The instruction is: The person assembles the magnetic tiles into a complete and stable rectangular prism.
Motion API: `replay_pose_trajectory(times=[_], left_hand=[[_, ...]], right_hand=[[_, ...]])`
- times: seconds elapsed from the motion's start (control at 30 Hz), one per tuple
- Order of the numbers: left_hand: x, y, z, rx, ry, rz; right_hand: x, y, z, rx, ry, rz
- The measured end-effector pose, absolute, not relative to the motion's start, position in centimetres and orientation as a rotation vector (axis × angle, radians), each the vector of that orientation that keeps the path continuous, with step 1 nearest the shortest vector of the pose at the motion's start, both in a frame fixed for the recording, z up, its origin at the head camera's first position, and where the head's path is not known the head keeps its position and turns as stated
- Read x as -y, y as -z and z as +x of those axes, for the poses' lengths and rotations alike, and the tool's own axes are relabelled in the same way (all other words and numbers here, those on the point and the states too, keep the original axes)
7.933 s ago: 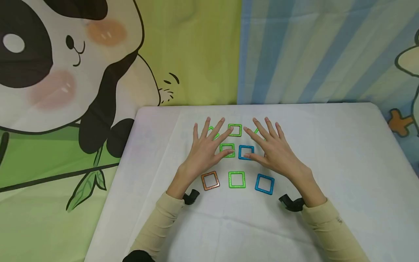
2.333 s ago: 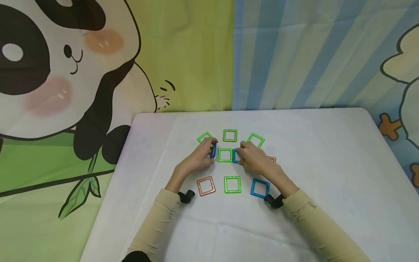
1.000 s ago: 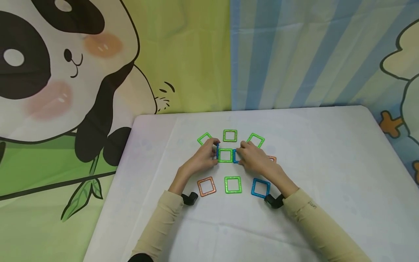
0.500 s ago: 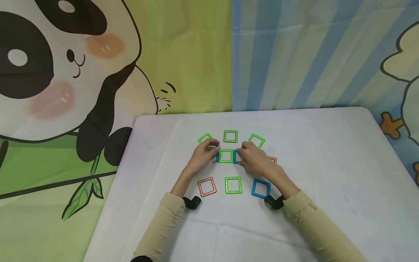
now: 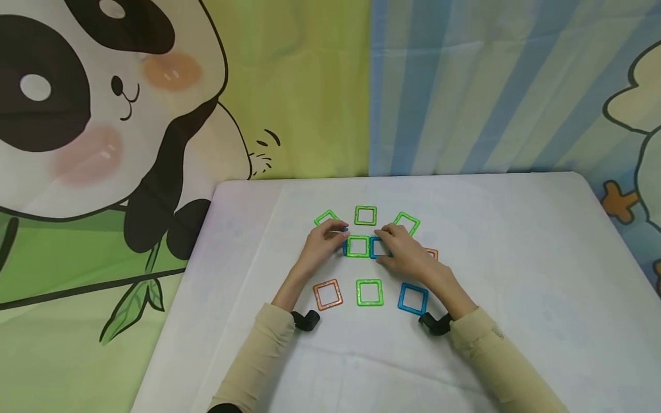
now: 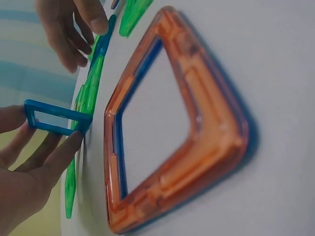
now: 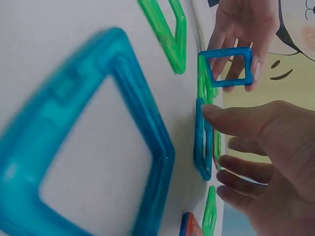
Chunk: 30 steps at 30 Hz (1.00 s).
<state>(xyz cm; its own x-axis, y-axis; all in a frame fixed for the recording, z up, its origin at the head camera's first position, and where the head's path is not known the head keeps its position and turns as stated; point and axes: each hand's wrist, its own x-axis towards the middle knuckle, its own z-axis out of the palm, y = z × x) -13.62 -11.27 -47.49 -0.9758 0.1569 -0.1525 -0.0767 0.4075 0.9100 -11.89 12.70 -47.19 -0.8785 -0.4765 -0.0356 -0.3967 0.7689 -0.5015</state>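
My left hand [image 5: 321,246] pinches a blue square magnetic tile [image 6: 59,110] between thumb and fingers. The tile stands upright at the left edge of a green square tile [image 5: 358,255] that lies flat on the table. Joined to that green tile's right side is a flat blue square tile [image 7: 199,142]. Over this flat tile is my right hand [image 5: 405,252], its thumb near one edge and its fingers loosely spread. From the head view the left fingers cover most of the upright tile; the right wrist view shows its whole frame [image 7: 229,51].
In front lie an orange tile [image 5: 330,306], a green tile [image 5: 369,303] and a blue tile [image 5: 411,311]. Behind are green tiles, one in the middle [image 5: 365,208]. An orange tile [image 5: 432,251] is partly hidden beside my right hand. A white cloth covers the table [image 5: 516,258].
Both hands were spread flat above the tiles at first. The left hand then brought the upright blue tile right to the green tile. Just now the right fingers loosened from the flat blue tile.
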Motion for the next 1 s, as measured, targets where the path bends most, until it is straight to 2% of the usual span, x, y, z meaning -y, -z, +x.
replay_pose_trajectory(times=[0.7, 1.0], left_hand=[[11.1, 47.4, -13.7, -2.42, -1.623, 0.088], [11.2, 47.5, -13.7, -2.422, -1.616, 0.095]], right_hand=[[-12.3, 46.1, -5.7, -2.719, 0.917, -0.881], [-11.9, 47.1, -4.5, -2.76, 0.862, -0.899]])
